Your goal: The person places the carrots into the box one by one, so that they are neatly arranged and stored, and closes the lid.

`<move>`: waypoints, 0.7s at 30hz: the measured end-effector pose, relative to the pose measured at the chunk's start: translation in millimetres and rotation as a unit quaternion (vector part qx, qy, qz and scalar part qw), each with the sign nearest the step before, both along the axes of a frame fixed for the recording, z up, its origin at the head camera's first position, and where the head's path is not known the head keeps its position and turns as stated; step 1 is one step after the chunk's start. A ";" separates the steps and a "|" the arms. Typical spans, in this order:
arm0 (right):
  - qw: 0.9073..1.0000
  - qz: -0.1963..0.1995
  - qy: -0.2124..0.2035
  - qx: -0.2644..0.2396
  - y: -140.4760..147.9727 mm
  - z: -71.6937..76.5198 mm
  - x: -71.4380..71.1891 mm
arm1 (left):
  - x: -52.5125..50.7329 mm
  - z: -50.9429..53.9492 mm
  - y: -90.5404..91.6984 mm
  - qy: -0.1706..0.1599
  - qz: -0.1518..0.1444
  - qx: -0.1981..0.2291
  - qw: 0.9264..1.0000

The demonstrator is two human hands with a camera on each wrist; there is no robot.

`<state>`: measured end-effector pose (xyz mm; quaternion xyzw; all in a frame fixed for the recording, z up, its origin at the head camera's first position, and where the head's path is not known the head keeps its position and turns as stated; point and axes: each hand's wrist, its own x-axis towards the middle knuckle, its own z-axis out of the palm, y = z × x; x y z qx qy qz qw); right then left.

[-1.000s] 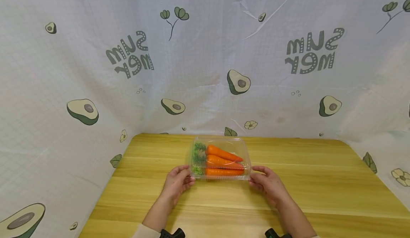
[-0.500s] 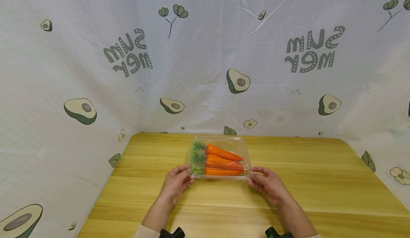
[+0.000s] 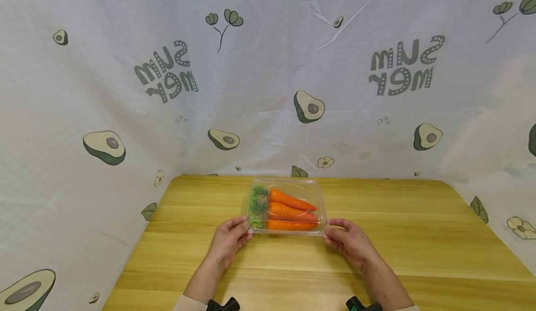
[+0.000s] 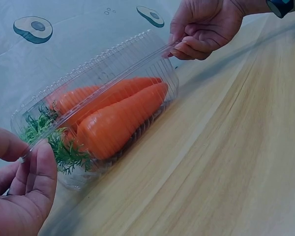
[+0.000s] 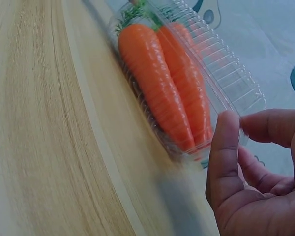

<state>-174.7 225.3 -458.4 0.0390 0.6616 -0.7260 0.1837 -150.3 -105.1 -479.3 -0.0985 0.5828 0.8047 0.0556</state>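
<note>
A clear plastic clamshell box [image 3: 311,192] is at the middle of the table's far part, its lid down over three orange carrots [image 3: 291,211] with green tops [image 3: 258,205] at the left end. My left hand [image 3: 228,241] pinches the rim at the near left corner between thumb and fingers. At the near right corner my right hand [image 3: 351,242] pinches the rim the same way. In the left wrist view both the left hand [image 4: 27,184] and the right hand [image 4: 209,27] grip the rim. Close up, the right thumb and forefinger [image 5: 273,127] hold the box corner.
The box is on or just above a wooden table [image 3: 398,236]; I cannot tell which. A pale curtain [image 3: 259,69] printed with avocados and lettering hangs behind the table and along its sides. Dark wrist straps [image 3: 224,304] show at the bottom edge.
Both hands keep their pinch on the box corners. The head view has shifted slightly; the box and hands show no clear movement of their own.
</note>
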 end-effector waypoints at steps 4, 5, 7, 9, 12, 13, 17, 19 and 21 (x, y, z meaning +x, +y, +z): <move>1.000 -0.001 -0.004 0.003 -0.6 0.0 0.3 | 0.3 -0.2 -0.4 0.000 -0.001 -0.005 1.000; 1.000 -0.005 -0.006 0.005 -0.9 0.1 0.2 | 0.3 -0.3 -0.4 0.000 -0.001 -0.006 1.000; 1.000 -0.008 -0.009 0.010 -1.5 0.6 0.1 | 0.0 -0.2 -0.4 -0.001 0.000 -0.007 1.000; 1.000 -0.011 -0.011 0.016 -2.1 0.9 -0.1 | -0.3 -0.1 -0.3 -0.002 0.002 -0.006 1.000; 1.000 -0.011 -0.010 0.023 -2.5 1.2 -0.3 | -0.3 0.3 0.0 -0.005 0.003 -0.004 1.000; 1.000 -0.013 -0.010 0.022 -2.7 0.9 -0.4 | -0.2 0.4 -0.1 -0.006 0.004 -0.003 1.000; 1.000 -0.015 -0.017 0.012 -2.9 -0.2 -1.3 | 0.4 0.9 -0.6 -0.009 0.005 0.002 1.000; 1.000 -0.014 -0.023 0.005 -2.4 -0.4 -1.7 | 0.3 0.7 -1.2 -0.009 0.003 0.005 1.000; 1.000 -0.013 -0.024 0.004 -1.5 -0.7 -2.0 | -0.7 0.1 -2.1 -0.010 0.000 0.007 1.000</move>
